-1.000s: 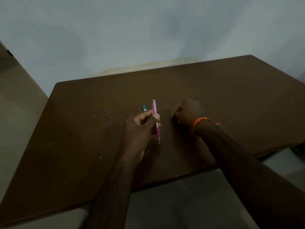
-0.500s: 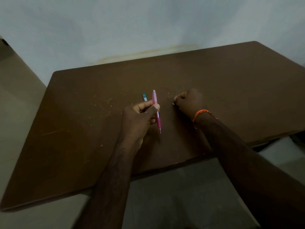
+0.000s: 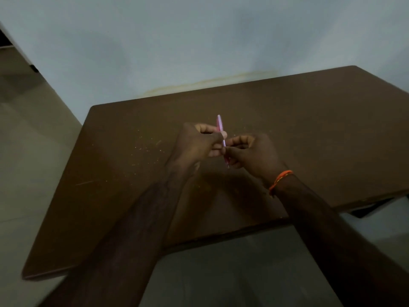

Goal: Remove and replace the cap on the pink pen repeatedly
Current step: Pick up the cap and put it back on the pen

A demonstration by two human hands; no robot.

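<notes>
Both hands meet over the middle of the table (image 3: 309, 129), lifted a little above its top. The left hand (image 3: 199, 142) is closed around the pen (image 3: 219, 124), fingers wrapped about the middle of the barrel. The pen stands nearly upright, tilted slightly: its upper end sticks out above the fist and its writing tip points down toward the near edge. The right hand (image 3: 254, 151) has its thumb and fingers pinched together at the lower part of the pen, just above the tip, touching the left hand's fingertips. Its grip looks closed on something small there; the cap itself is too small and too dark to make out, so whether it sits between those fingers, or is partly on the tip, cannot be told. An orange wristband (image 3: 280, 181) circles the right wrist. Pale specks lie scattered on the table toward its left side.

As a judgement, the person is at the joining point of one cycle, either seating the cap or about to pull it off. The bare-looking tip below the fingers suggests the cap is not fully on. How many cycles are done cannot be read here; since the task repeats, more removals and replacements are likely left.
</notes>
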